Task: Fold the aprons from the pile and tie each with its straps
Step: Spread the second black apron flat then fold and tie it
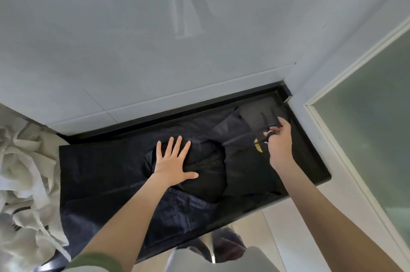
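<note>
Left grip (173,163) spread flat on dark apron (106,174), right grip (279,141) pinching its strap (264,117) near worktop's (310,161) far right corner; a hard tug could drag folds loose

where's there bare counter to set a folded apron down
Only the counter strip between the right hand, pinching a strap, and the right-hand wall looks bare. The dark apron under the left hand covers the middle; the pale pile crowds the left.
</note>
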### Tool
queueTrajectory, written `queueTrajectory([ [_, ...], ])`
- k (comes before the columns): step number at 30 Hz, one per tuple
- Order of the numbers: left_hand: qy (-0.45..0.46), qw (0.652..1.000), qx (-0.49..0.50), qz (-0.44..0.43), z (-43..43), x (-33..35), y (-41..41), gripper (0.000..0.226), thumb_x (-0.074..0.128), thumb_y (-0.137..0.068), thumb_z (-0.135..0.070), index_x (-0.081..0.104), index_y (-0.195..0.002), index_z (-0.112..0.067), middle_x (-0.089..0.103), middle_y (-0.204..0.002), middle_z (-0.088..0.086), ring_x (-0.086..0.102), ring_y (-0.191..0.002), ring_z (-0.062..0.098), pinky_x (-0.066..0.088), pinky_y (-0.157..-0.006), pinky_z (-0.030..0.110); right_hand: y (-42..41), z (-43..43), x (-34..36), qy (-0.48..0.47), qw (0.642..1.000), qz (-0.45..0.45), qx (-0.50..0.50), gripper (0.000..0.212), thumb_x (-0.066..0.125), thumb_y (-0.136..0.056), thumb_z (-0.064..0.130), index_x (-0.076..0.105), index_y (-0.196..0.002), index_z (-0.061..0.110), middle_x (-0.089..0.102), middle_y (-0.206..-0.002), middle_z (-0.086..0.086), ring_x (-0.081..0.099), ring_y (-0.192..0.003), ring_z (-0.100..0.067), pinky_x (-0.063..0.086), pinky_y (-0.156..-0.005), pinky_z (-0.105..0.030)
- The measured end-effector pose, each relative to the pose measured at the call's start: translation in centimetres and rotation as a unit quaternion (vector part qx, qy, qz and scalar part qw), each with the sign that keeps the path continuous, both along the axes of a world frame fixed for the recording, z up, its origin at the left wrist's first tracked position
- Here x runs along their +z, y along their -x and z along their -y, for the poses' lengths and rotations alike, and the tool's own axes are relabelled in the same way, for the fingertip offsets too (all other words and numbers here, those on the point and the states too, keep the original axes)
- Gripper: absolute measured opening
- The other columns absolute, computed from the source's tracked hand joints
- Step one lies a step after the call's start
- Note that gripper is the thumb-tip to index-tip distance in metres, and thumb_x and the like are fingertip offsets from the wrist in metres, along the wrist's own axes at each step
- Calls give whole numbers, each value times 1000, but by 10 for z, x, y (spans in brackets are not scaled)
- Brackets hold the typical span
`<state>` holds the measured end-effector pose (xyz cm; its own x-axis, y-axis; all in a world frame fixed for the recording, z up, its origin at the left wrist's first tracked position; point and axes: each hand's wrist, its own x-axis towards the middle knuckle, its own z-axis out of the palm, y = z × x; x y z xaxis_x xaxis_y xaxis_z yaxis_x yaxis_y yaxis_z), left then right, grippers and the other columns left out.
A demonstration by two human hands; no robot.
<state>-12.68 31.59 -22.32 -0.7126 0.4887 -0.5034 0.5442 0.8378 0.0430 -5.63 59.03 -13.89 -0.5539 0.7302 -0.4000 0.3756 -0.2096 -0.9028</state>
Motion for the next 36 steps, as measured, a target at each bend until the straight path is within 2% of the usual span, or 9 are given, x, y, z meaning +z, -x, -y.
queueTrajectory([
  [6,5,1000,20,18,-1,4,-4,106,35,-78,-84,-23,-149,-31,-27,-158,5,-24,-145,28,-19,-110,57,-23,-38,-27,-49,983,160,-80,54,49,-93,-2,34,-144,9,43,-139,-12,47,-122,-30,40,-87,-32],
  [9,7,999,31,20,0,4,-6,104,33,-79,-84,-25,-148,-31,-32,-155,6,-26,-144,28,-19,-110,56,-34,-51,-37,-93,944,305,90,65,71,-86,25,39,-142,16,30,-146,-13,39,-129,-35,41,-102,-41],
  [13,-44,999,14,-8,-2,6,-11,101,40,-86,-72,-30,-144,-28,-40,-145,6,-26,-144,29,-17,-111,55,-38,-58,-36,-101,825,419,367,97,78,-78,38,17,-153,26,9,-157,-7,22,-141,-36,28,-114,-48],
  [15,-96,995,-23,-12,-10,9,-14,95,46,-91,-59,-27,-144,-28,-37,-148,5,-23,-145,28,-14,-113,55,-29,-55,-37,-219,796,405,393,79,67,-87,17,22,-152,23,10,-158,-9,19,-142,-33,26,-114,-46],
  [19,-142,984,-101,-20,-41,13,-21,78,27,-92,-63,-17,-150,-34,-25,-157,3,-24,-145,21,-16,-115,52,-6,-22,-30,-397,799,184,412,54,60,-87,7,48,-138,20,37,-150,-4,29,-141,-23,23,-113,-39],
  [22,-125,987,-97,0,-67,13,-24,76,20,-91,-70,-7,-153,-34,-19,-160,2,-21,-146,20,-17,-113,52,1,12,-40,-431,699,161,547,59,63,-88,36,42,-142,26,42,-147,5,26,-143,-16,12,-116,-41],
  [25,-78,995,-45,44,-75,6,-21,78,17,-92,-71,-7,-153,-31,-17,-160,-2,-20,-146,19,-19,-113,53,3,29,-58,-461,628,213,590,64,60,-89,45,36,-143,22,45,-142,2,36,-135,-19,18,-114,-40],
  [31,-42,997,-61,30,-65,-11,-15,78,21,-94,-68,-21,-149,-32,-29,-157,-2,-27,-144,19,-19,-111,52,-5,37,-82,-477,651,173,565,32,52,-95,42,48,-117,18,55,-116,2,51,-110,-19,36,-92,-32],
  [36,-53,996,-71,22,-64,-16,-10,82,16,-89,-74,-22,-148,-33,-32,-154,-4,-30,-142,18,-20,-111,53,0,32,-85,-448,653,150,592,33,48,-98,42,54,-113,13,61,-110,-2,55,-103,-17,42,-85,-27],
])
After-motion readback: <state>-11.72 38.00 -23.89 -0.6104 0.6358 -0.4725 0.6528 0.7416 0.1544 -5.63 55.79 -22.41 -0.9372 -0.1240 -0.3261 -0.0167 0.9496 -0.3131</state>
